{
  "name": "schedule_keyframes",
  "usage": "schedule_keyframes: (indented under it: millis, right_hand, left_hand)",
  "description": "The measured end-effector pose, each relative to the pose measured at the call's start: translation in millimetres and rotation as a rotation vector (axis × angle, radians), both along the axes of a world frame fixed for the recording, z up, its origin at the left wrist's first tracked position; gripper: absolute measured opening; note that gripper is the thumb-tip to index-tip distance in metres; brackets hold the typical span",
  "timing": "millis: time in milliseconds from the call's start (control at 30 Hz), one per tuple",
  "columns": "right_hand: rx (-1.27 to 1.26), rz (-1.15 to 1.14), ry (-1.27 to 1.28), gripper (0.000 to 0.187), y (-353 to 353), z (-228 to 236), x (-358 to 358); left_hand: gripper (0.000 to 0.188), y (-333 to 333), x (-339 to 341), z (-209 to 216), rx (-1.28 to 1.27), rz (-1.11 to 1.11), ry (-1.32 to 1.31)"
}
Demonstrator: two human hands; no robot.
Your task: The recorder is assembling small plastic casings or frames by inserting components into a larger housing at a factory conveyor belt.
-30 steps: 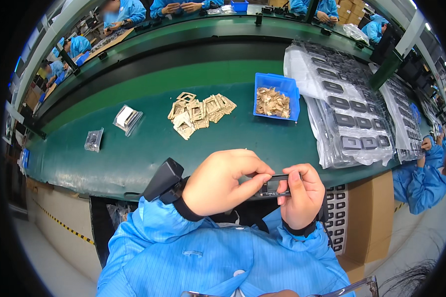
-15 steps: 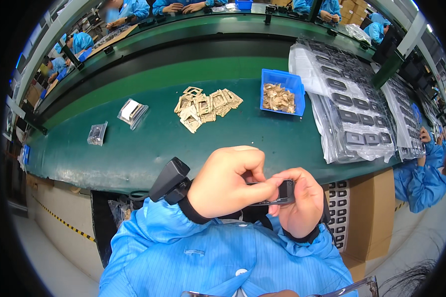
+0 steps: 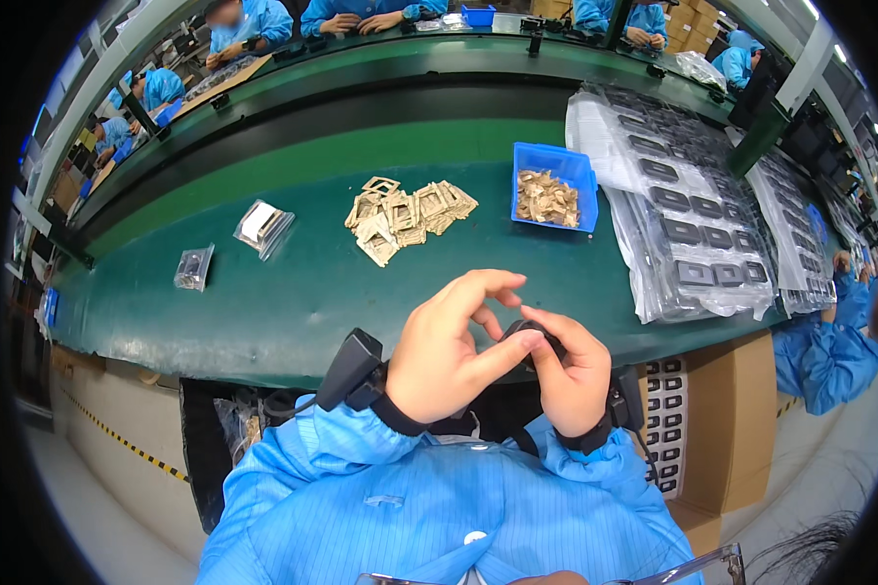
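Note:
A small black plastic housing [image 3: 544, 341] is pinched between the thumb and fingers of my right hand [image 3: 578, 382], just past the table's near edge; the fingers cover much of it. My left hand [image 3: 446, 343] is beside it with fingers lifted and spread, and its thumb tip rests at the part's near side. Beyond my hands lies a loose pile of tan rectangular frames [image 3: 405, 216]. To its right, a blue bin [image 3: 589, 185] holds small crumpled tan scraps [image 3: 548, 199].
Clear plastic trays [image 3: 644, 278] of black housings are stacked on the right. Two small bagged items, one whitish [image 3: 261, 224] and one dark [image 3: 194, 267], lie on the left. An open cardboard box [image 3: 741, 429] stands below at right. Co-workers sit across the line and at right.
My left fingers have opened and lifted away from the part. My right hand has shifted a little left and up, turning the housing so less of its face shows.

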State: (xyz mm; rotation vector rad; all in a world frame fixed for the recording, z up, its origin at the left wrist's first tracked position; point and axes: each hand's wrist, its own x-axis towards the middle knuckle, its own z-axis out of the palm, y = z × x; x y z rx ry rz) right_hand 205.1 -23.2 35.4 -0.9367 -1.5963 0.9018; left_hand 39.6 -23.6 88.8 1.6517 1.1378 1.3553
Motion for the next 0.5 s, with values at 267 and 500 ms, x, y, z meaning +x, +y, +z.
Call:
schedule_keyframes:
  millis: [267,500]
  right_hand:
    - [-0.480,0.203,0.624,0.011,-11.8,20.4,10.4]
    - [-0.248,0.095,0.532,0.016,-18.1,19.3,-0.5]
  left_hand:
    - [0.008,3.7,-11.0,-0.5,0.011,-0.099,0.147]
    - [0.017,4.3,-8.7,0.4,0.113,-0.024,0.121]
